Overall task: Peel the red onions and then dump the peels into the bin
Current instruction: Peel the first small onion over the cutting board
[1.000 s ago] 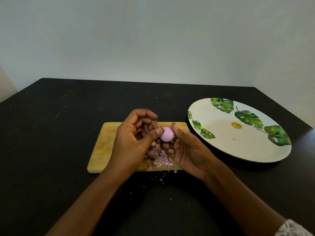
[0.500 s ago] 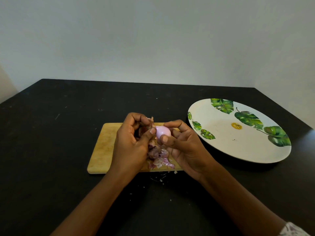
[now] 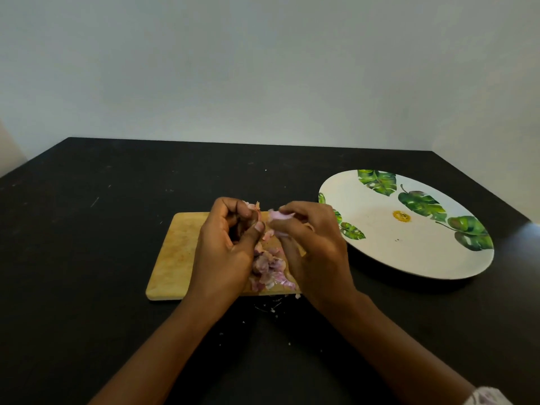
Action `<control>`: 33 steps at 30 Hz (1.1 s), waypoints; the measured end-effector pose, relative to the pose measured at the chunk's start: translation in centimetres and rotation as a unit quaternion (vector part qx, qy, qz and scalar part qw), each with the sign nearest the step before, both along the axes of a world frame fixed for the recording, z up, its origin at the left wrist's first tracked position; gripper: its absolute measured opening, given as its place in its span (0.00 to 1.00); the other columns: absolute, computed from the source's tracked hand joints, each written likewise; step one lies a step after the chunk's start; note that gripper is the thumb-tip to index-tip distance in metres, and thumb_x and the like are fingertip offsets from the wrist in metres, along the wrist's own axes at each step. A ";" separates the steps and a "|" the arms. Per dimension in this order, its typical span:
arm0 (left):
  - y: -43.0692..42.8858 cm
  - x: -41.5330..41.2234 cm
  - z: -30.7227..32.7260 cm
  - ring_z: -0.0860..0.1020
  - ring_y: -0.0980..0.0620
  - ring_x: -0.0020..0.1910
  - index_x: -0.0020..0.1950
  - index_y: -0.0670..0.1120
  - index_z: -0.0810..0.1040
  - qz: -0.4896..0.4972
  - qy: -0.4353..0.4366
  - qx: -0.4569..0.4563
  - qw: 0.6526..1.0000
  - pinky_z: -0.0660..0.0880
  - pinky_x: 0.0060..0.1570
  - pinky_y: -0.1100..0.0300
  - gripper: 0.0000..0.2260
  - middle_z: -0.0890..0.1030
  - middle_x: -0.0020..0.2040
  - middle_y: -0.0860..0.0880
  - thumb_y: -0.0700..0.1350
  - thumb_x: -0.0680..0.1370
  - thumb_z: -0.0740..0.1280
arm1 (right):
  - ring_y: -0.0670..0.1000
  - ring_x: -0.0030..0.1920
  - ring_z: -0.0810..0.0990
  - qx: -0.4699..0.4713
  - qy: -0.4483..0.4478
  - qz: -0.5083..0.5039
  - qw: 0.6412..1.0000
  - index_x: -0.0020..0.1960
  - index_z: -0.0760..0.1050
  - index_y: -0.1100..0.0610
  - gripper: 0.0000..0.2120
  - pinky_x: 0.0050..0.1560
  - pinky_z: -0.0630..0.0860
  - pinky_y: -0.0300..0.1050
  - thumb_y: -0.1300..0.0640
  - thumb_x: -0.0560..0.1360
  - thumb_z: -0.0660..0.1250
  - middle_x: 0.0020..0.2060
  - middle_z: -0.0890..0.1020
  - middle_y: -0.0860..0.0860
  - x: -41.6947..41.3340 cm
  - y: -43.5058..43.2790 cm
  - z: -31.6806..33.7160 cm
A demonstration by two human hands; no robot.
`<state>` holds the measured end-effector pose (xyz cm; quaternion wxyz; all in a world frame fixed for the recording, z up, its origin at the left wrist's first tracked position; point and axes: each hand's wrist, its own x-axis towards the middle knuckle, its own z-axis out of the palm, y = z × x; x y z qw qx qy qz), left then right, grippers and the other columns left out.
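Peeling over the cutting board [image 3: 175,252] so scraps drop on the peel pile [image 3: 268,267] — right hand [image 3: 312,241] grips the red onion [image 3: 279,219], left hand [image 3: 228,247] pinches torn skin [image 3: 253,206] (leaf-print plate [image 3: 394,252] at 3 o'clock).

Dim, soft light; slight blur, wide-angle distortion.

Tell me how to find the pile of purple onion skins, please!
Start at the black table, then find the pale wooden cutting board left of the round white leaf-patterned plate. Near its front edge, between the person's left hand and right hand, lies the heap of papery purple-white onion skins. It is crumpled flakes, unlike the smooth pink peeled onion held in the right hand.
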<state>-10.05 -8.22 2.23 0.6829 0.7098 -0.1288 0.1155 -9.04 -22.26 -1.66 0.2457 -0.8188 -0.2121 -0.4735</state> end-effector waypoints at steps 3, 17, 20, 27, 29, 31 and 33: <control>-0.2 -0.2 0.1 0.80 0.53 0.44 0.45 0.49 0.72 0.006 -0.025 0.022 0.999 0.77 0.46 0.62 0.10 0.79 0.43 0.48 0.35 0.73 0.68 | 0.48 0.54 0.75 0.078 0.072 -0.032 0.994 0.56 0.80 0.59 0.16 0.56 0.68 0.27 0.64 0.69 0.75 0.52 0.81 0.55 0.5 -1.5 0.3; 0.4 0.5 -0.9 0.78 0.67 0.47 0.57 0.54 0.74 0.087 -0.141 0.147 0.975 0.72 0.44 0.77 0.19 0.79 0.47 0.60 0.38 0.71 0.72 | 0.46 0.48 0.84 0.340 0.317 0.178 0.867 0.51 0.82 0.62 0.14 0.49 0.78 0.38 0.55 0.78 0.60 0.46 0.85 0.48 0.1 -0.3 0.5; 0.6 0.7 -1.3 0.79 0.61 0.46 0.58 0.51 0.76 0.092 -0.197 0.205 0.954 0.74 0.48 0.73 0.17 0.82 0.49 0.51 0.41 0.71 0.72 | 0.44 0.44 0.83 0.332 0.307 0.186 0.872 0.46 0.82 0.58 0.15 0.44 0.77 0.34 0.50 0.75 0.61 0.41 0.85 0.46 0.1 -0.2 0.8; 0.5 0.4 -0.8 0.78 0.59 0.44 0.47 0.54 0.73 0.096 -0.196 0.193 0.957 0.76 0.43 0.68 0.12 0.79 0.43 0.55 0.39 0.73 0.70 | 0.41 0.43 0.83 0.290 0.311 0.218 0.879 0.47 0.80 0.49 0.09 0.43 0.76 0.31 0.50 0.75 0.61 0.39 0.84 0.39 -0.3 0.0 1.1; 0.3 0.2 -0.4 0.77 0.61 0.43 0.44 0.56 0.68 0.090 -0.144 0.158 0.973 0.74 0.39 0.71 0.17 0.76 0.40 0.56 0.36 0.73 0.69 | 0.40 0.46 0.83 0.287 0.320 0.238 0.871 0.49 0.79 0.48 0.08 0.46 0.76 0.30 0.51 0.75 0.61 0.41 0.84 0.37 -0.5 0.2 1.3; 0.2 0.2 -0.2 0.77 0.63 0.42 0.43 0.54 0.66 0.087 -0.089 0.124 0.984 0.73 0.38 0.73 0.16 0.76 0.39 0.53 0.36 0.73 0.69 | 0.43 0.50 0.83 0.291 0.329 0.257 0.861 0.53 0.79 0.50 0.08 0.49 0.76 0.33 0.53 0.77 0.62 0.45 0.84 0.41 -0.7 0.2 1.4; 0.3 0.3 0.0 0.79 0.58 0.42 0.43 0.51 0.65 0.083 -0.028 0.076 0.993 0.76 0.40 0.68 0.14 0.78 0.41 0.47 0.37 0.74 0.69 | 0.48 0.55 0.82 0.296 0.338 0.275 0.850 0.57 0.78 0.55 0.10 0.53 0.78 0.38 0.59 0.79 0.62 0.51 0.84 0.48 -0.6 0.2 1.4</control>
